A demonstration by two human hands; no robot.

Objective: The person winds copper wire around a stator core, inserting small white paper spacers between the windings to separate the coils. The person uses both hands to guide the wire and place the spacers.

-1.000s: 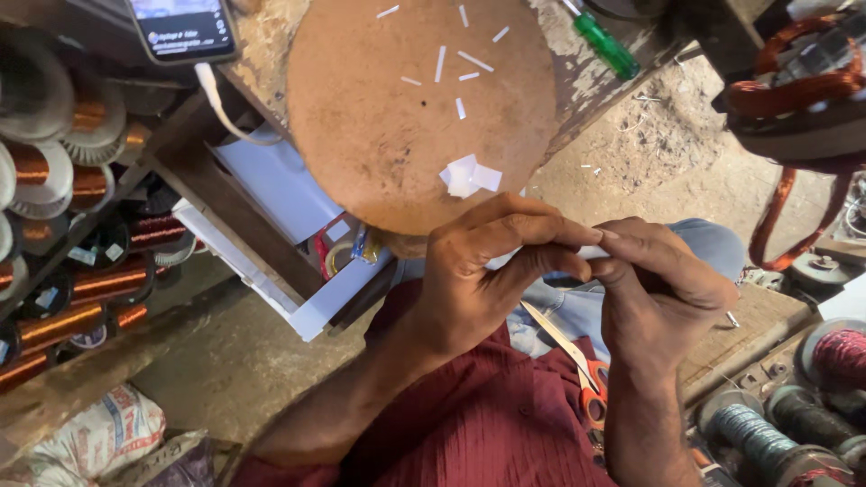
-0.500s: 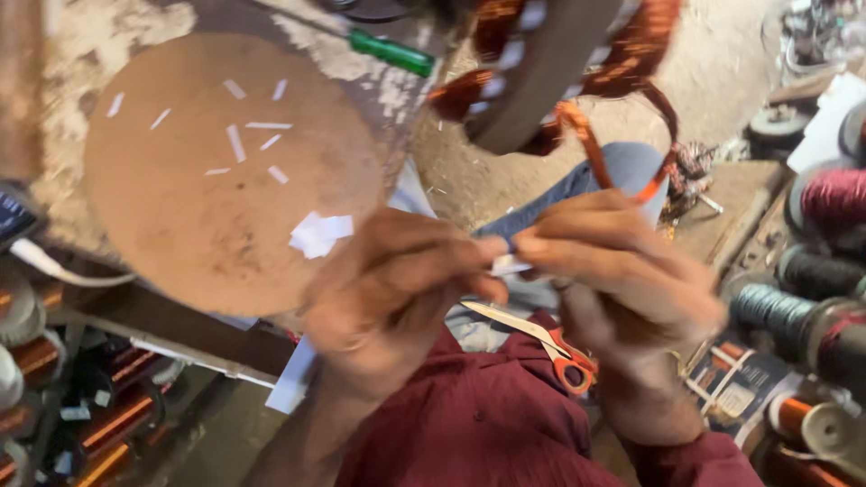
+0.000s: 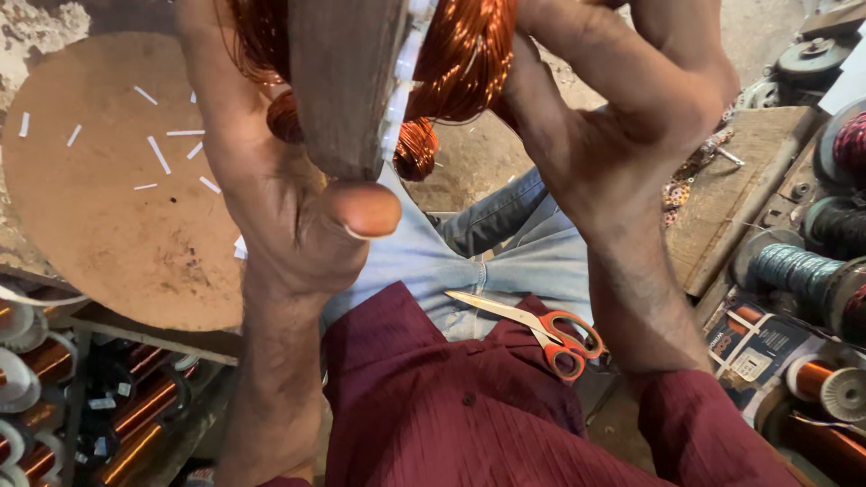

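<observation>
both hands, left hand [image 3: 298, 207] and right hand [image 3: 622, 117], clamp the copper-wound stator [image 3: 379, 72] at twelve o'clock; a slip could snag windings.

Soft, even daylight fills the scene, bright enough for clear colour, with no hard shadows and only a mild sheen on the copper wire [image 3: 469, 54] above the left hand [image 3: 298, 216]. Both hands sit very close to the lens, so they look oversized and slightly soft. Wide-angle stretching bends the spools [image 3: 794, 271] beyond the right hand [image 3: 622, 126] at the frame's edge.
</observation>
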